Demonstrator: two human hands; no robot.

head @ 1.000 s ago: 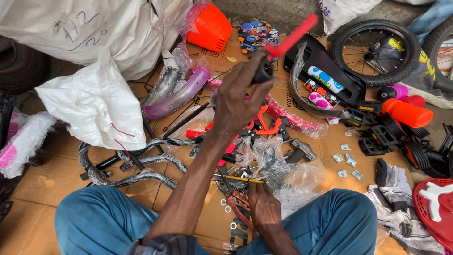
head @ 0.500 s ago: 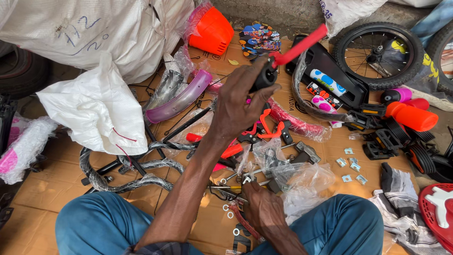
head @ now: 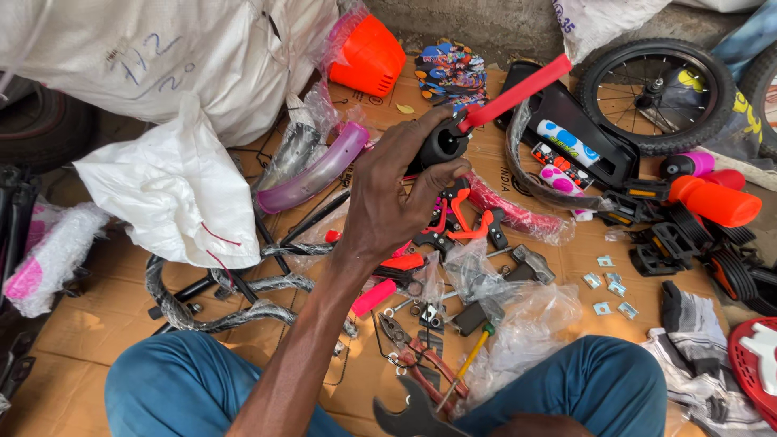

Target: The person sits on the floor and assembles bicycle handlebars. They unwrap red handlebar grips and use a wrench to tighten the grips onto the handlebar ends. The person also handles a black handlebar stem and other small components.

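1. One left hand (head: 388, 202) is raised over the cardboard floor sheet (head: 89, 324), its grip clamped around the black end of a red bar (head: 514, 93) that slants toward 2 o'clock.
2. The right hand sits at the bottom edge near 6 o'clock; only a sliver shows, so I cannot tell its grip, though a dark spanner (head: 413, 413) lies just beside it.
3. Red-handled pliers (head: 417, 360) lie just above the spanner.
4. A small black wheel (head: 655, 93) rests at 2 o'clock.

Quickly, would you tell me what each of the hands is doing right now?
Left hand: closed around the black grip of a red bar.
Right hand: barely in view by a wrench; cannot be told.
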